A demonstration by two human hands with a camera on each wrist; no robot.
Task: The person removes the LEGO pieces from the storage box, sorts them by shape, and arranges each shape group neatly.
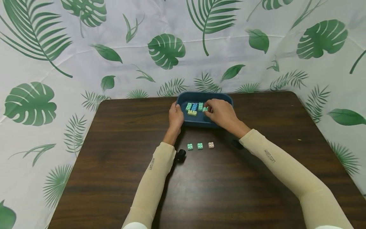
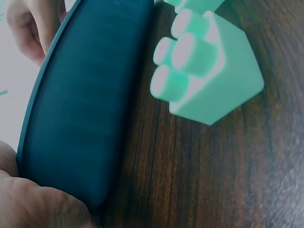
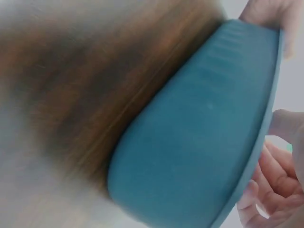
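A dark blue tray [image 1: 204, 123] stands at the table's back edge. Its left end is gripped by my left hand [image 1: 175, 117], thumb at the rim. My right hand [image 1: 221, 113] reaches into the tray's right side, its fingertips pinching a green toy brick [image 1: 205, 109]. Beside that brick lie green bricks [image 1: 188, 106], a blue brick [image 1: 194, 107] and a yellow brick [image 1: 192, 113]. In the left wrist view a green brick [image 2: 223, 71] sits close to the tray wall [image 2: 85, 95]. The right wrist view shows my curled right fingers [image 3: 275, 175] past the rim.
In front of the tray, two small green bricks [image 1: 199, 146] and a pale pink brick [image 1: 211, 145] lie in a row on the dark wooden table [image 1: 128, 133]. A leaf-patterned cloth [image 1: 137, 63] hangs right behind the table.
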